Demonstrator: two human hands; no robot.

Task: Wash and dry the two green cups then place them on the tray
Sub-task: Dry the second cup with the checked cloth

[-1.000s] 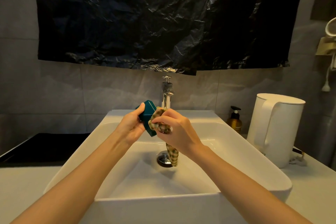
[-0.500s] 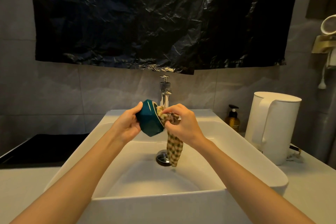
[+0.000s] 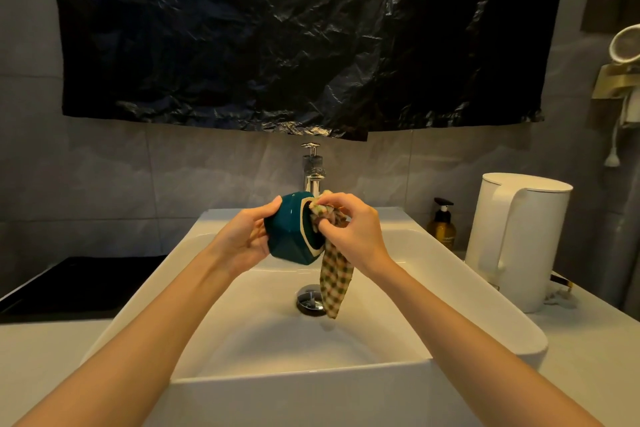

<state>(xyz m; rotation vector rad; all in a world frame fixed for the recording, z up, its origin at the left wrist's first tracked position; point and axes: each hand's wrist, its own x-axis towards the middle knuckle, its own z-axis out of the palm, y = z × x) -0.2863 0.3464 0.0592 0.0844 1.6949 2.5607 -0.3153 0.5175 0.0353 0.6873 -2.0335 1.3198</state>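
Drying looks to be the step in hand. The left hand grips the green cup above the back half of the sink, fingers curled round its base and thumb over its wall. The cup's mouth is turned sideways toward the other hand, and I judge it is tipped so the cloth can reach inside. The right hand pinches a bunched checked cloth at the cup's rim, with part of the wad pushed into the mouth. The loose tail hangs down toward the drain in the sink's floor; whether it touches I cannot tell. Working over the sink seems sensible, since any drips fall into the basin and not onto the counter.

As for room, the tap stands at the sink's back edge, just behind the cup, so a swing backward risks a knock. Right of the sink a soap bottle and a white kettle stand near its rim, which hems that side in. Left of the sink lies a dark flat slab, perhaps the tray, though I cannot be sure. The way over the sink's left rim looks the freer one. I see no second green cup from here.
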